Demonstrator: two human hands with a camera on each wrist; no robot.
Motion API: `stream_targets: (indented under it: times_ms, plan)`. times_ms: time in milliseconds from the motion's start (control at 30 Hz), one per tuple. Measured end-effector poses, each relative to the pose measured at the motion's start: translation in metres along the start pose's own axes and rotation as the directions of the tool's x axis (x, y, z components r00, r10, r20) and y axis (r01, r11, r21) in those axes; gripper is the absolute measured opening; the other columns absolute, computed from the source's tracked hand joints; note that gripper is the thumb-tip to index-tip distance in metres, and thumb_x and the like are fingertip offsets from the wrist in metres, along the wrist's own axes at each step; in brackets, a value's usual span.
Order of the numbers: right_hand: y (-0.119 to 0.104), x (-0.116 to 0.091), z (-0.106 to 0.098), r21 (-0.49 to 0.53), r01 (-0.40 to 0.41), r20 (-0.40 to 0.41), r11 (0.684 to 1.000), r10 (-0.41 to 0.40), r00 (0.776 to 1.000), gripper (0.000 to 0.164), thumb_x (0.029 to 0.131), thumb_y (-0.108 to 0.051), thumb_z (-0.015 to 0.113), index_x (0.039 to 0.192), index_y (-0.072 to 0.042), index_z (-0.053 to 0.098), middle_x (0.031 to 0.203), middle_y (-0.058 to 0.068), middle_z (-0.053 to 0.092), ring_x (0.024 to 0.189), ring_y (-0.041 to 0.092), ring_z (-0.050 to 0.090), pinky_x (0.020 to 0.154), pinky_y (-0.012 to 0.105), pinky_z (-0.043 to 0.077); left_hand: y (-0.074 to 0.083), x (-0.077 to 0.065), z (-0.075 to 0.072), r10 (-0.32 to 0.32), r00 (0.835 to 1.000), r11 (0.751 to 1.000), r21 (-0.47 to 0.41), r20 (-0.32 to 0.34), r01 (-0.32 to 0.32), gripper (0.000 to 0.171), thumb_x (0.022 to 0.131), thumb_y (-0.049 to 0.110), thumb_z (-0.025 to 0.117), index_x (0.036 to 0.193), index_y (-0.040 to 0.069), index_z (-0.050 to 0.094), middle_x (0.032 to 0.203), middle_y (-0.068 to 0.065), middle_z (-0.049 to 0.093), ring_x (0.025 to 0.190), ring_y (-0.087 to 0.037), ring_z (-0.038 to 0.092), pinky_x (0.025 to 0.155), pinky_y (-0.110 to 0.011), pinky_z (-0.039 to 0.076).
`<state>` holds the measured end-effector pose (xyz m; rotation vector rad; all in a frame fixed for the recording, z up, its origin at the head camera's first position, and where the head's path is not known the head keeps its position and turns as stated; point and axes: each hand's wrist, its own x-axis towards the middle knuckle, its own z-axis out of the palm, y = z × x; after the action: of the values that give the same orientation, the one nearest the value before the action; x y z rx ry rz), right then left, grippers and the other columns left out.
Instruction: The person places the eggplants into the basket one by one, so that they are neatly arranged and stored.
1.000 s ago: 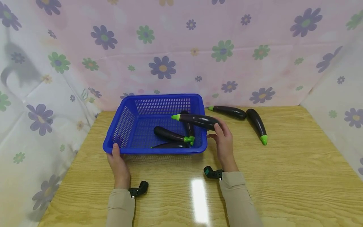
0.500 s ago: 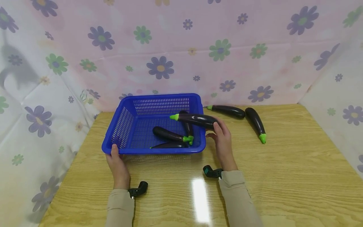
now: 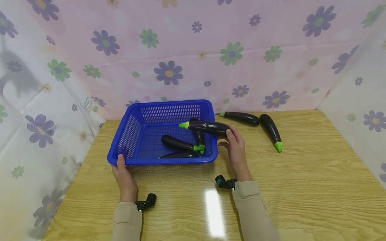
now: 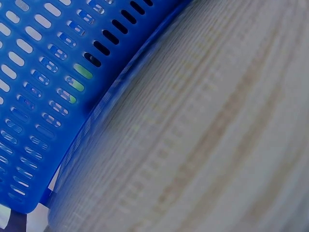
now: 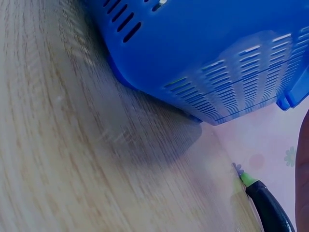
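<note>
My left hand (image 3: 124,179) grips the front left corner of a blue plastic basket (image 3: 163,161), thumb over the rim; its other fingers are mostly hidden. In my right hand (image 3: 237,152) is a dark eggplant (image 3: 208,127), held by its thick end, with the green stem pointing left. It lies across the basket's right rim, partly over the inside. Inside the basket are one eggplant (image 3: 178,143) near the middle, a second eggplant (image 3: 196,134) behind its stem, and a third eggplant (image 3: 181,154) half hidden by the front wall. The left wrist view shows the basket's slotted wall (image 4: 43,72).
Two more eggplants lie on the wooden table (image 3: 301,174) right of the basket: one eggplant (image 3: 241,118) along the back edge, another eggplant (image 3: 270,129) slanting forward. A flowered cloth (image 3: 187,43) hangs behind the table and at both sides.
The head view has shifted slightly, so everything sits a little further left. Both hands, the basket and the held eggplant keep their places relative to each other.
</note>
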<state>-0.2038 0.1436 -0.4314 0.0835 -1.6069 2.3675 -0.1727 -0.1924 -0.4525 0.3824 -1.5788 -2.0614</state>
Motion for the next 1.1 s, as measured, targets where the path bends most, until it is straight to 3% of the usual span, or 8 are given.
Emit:
stream_targets:
  times_ms: [400,833,1100]
  plan:
    - [-0.001,-0.001,0.002,-0.012,-0.012,-0.011,1.000,0.012,1.000,0.036,0.092,-0.028,0.048,0.120,-0.005,0.051,0.099,0.011,0.058,0.088,0.039,0.051,0.065,0.033,0.050,-0.002,0.001,-0.002,0.011,1.000,0.999,-0.032,0.002,-0.011,0.045,0.091,0.035,0.046,0.132,0.017,0.036,0.129,-0.008,0.043,0.116,-0.020,0.038,0.098,-0.030,0.026]
    - [-0.005,-0.001,0.003,-0.092,-0.018,-0.018,0.996,0.016,1.000,0.036,0.091,-0.028,0.051,0.121,-0.009,0.053,0.105,0.012,0.054,0.089,0.036,0.050,0.066,0.032,0.050,-0.002,0.002,0.001,0.027,1.000,0.998,-0.050,0.007,-0.027,0.044,0.091,0.033,0.046,0.131,0.016,0.038,0.128,-0.010,0.044,0.115,-0.022,0.039,0.096,-0.025,0.029]
    - [-0.017,-0.007,0.012,-0.161,-0.010,0.004,0.987,0.011,1.000,0.037,0.092,-0.024,0.049,0.124,-0.006,0.049,0.108,0.010,0.053,0.092,0.038,0.048,0.070,0.038,0.049,-0.002,0.002,0.000,0.027,1.000,0.998,-0.049,0.010,-0.027,0.044,0.091,0.032,0.045,0.131,0.016,0.037,0.128,-0.010,0.043,0.116,-0.022,0.039,0.099,-0.029,0.027]
